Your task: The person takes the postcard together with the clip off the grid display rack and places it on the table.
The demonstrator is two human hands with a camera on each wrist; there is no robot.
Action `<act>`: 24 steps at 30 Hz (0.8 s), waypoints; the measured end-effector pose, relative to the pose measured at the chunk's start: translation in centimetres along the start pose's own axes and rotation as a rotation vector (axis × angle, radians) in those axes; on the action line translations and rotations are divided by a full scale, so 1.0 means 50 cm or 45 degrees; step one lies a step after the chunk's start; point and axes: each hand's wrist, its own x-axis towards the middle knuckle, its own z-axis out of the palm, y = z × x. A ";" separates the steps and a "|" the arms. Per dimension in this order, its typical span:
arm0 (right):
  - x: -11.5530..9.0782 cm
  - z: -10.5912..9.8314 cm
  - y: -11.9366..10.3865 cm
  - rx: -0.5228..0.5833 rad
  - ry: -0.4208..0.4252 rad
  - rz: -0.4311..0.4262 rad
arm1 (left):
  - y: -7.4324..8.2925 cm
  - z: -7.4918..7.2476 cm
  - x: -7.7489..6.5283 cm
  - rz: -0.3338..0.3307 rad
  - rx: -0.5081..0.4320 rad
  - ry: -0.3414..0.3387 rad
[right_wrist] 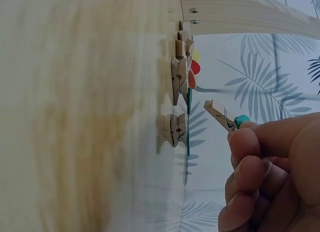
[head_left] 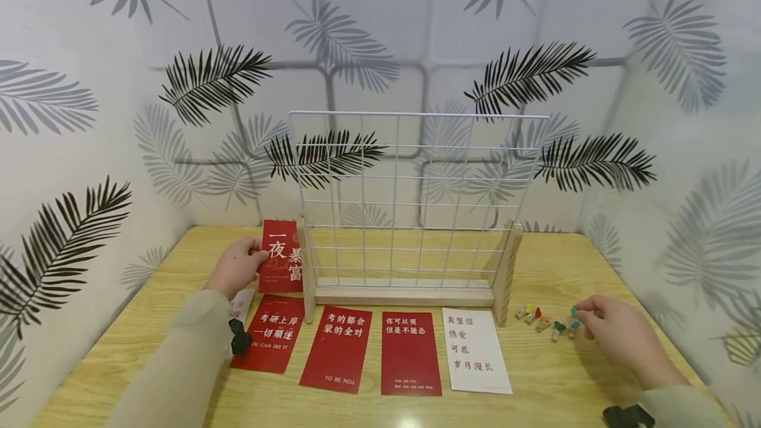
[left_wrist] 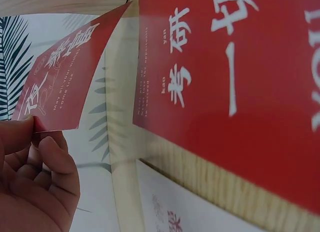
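Note:
My left hand [head_left: 239, 265] pinches a red card [head_left: 281, 269] with white characters by its left edge, between thumb and fingers. The card stands upright beside the left wooden leg of the white wire grid rack [head_left: 395, 202]. In the left wrist view the same card [left_wrist: 65, 77] tilts up from the fingertips. My right hand [head_left: 618, 335] pinches a small wooden clothespin [right_wrist: 220, 115] with a teal decoration, raised off the table in the right wrist view. Several more clothespins [right_wrist: 179, 82] with coloured decorations lie beside it on the table.
In front of the rack lies a row of cards: a red card [head_left: 270, 335], two more red ones and a white card [head_left: 477, 350] at the right. Another white card [head_left: 240, 306] is partly hidden by my left arm. A patterned wall stands behind the wooden table [head_left: 553, 256].

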 end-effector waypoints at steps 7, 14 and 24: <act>0.004 -0.002 0.006 0.000 -0.015 0.024 | -0.001 0.015 0.017 -0.076 -0.004 -0.010; 0.004 -0.003 0.012 -0.025 -0.030 0.009 | -0.012 0.025 0.027 -0.140 0.025 -0.003; 0.007 -0.009 0.035 -0.047 -0.065 0.011 | -0.007 0.037 0.031 -0.163 0.098 0.013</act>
